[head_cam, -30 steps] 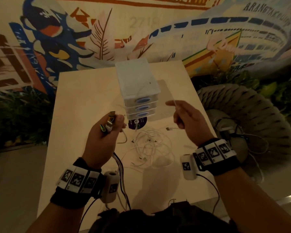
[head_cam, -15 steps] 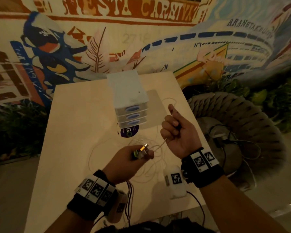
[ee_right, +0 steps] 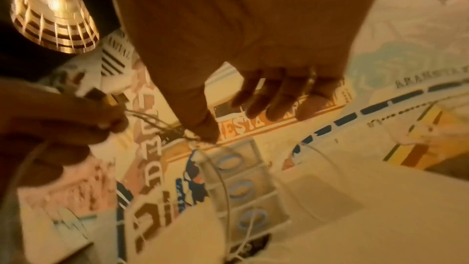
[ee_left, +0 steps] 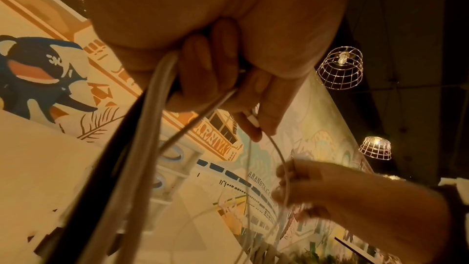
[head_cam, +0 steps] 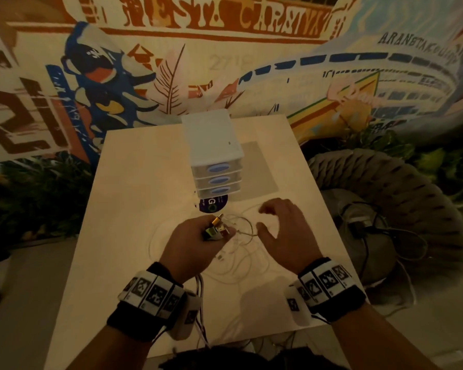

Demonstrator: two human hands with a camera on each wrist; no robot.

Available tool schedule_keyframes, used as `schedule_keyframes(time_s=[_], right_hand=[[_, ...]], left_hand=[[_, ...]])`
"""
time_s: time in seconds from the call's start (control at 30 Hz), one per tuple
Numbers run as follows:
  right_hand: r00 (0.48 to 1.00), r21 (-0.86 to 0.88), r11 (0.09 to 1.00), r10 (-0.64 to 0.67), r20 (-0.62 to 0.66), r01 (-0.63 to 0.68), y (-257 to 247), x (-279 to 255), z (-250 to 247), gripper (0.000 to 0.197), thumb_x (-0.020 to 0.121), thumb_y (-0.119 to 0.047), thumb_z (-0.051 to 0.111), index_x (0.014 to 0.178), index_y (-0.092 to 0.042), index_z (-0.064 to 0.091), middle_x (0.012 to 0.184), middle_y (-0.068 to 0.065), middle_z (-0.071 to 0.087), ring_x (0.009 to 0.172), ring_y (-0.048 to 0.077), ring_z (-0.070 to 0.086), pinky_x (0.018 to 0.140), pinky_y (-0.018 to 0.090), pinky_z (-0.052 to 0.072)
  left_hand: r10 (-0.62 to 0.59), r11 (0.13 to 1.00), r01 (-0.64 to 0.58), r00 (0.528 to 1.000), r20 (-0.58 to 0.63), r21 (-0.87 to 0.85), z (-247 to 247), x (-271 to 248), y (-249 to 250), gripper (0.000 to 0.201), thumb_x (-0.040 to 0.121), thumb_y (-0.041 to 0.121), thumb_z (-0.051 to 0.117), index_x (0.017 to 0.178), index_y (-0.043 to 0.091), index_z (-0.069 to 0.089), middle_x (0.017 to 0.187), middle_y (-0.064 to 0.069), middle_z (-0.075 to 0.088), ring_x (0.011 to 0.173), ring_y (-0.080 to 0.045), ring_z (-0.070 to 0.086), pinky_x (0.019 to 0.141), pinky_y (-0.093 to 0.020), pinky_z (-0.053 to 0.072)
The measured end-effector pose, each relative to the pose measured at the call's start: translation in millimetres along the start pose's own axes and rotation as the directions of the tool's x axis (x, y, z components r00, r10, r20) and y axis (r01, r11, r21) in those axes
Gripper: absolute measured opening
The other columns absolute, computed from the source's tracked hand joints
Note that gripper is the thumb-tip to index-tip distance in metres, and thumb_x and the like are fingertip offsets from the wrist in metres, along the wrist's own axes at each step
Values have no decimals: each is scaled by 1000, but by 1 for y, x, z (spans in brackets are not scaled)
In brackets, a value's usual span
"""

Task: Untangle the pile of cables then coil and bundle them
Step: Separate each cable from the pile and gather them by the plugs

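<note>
Thin white cables lie in loose tangled loops on the pale table in the head view. My left hand grips a bunch of cable plugs whose metal ends stick out past the fingers. Black and grey leads run from that fist back under the wrist, and the left hand also pinches a thin white lead. My right hand hovers just right of it, over the loops, fingers spread and holding nothing. In the right wrist view the right hand's thumb is close to a thin strand.
A small white three-drawer unit stands at the table's middle back, with a dark round sticker in front of it. A woven chair holding dark cords stands right of the table. A painted wall lies behind.
My right hand has let go of the white cable it held up and has dropped, open, over the pile. My left hand came down to the table with the plugs.
</note>
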State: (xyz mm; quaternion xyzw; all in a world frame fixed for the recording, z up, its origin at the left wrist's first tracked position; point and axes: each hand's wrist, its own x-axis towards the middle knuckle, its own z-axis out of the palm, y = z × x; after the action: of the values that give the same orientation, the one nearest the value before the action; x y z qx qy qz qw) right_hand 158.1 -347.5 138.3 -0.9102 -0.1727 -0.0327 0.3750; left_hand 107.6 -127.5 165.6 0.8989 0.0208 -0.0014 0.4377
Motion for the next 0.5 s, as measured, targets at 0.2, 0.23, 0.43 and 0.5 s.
schedule_keyframes(time_s=[0.2, 0.23, 0.43, 0.5], right_hand=[[946, 183, 982, -93, 310, 37, -38, 0, -6, 17, 104, -41, 41, 103, -27, 50, 68, 4, 57, 61, 14, 53, 60, 33, 42], [953, 190, 982, -72, 293, 16, -37, -1, -8, 19, 102, -46, 43, 101, -28, 48, 64, 8, 54, 56, 17, 50, 56, 32, 39], [901, 90, 992, -123, 416, 93, -23, -18, -25, 29, 101, -50, 44, 86, -34, 63, 60, -2, 56, 58, 13, 54, 58, 27, 40], [899, 175, 983, -132, 418, 63, -16, -23, -37, 26, 104, -38, 45, 89, -34, 67, 58, -1, 55, 52, 11, 50, 55, 26, 39]], left_hand=[[13, 995, -17, 999, -33, -102, 1, -5, 10, 18, 93, 41, 68, 78, 30, 69, 71, 4, 68, 66, -13, 63, 61, -29, 49], [-1, 993, -4, 999, -40, -120, 0, -5, 10, 16, 93, 40, 68, 81, 30, 70, 73, 5, 70, 69, -11, 65, 63, -27, 50], [-66, 980, 65, 998, 0, -188, 4, -15, 17, 15, 98, 32, 62, 95, 28, 76, 89, 18, 74, 88, 3, 67, 75, -17, 50], [-85, 978, 84, 996, 0, -193, 4, -19, 20, 18, 101, 33, 58, 94, 31, 74, 82, 25, 71, 77, 6, 64, 65, -10, 44]])
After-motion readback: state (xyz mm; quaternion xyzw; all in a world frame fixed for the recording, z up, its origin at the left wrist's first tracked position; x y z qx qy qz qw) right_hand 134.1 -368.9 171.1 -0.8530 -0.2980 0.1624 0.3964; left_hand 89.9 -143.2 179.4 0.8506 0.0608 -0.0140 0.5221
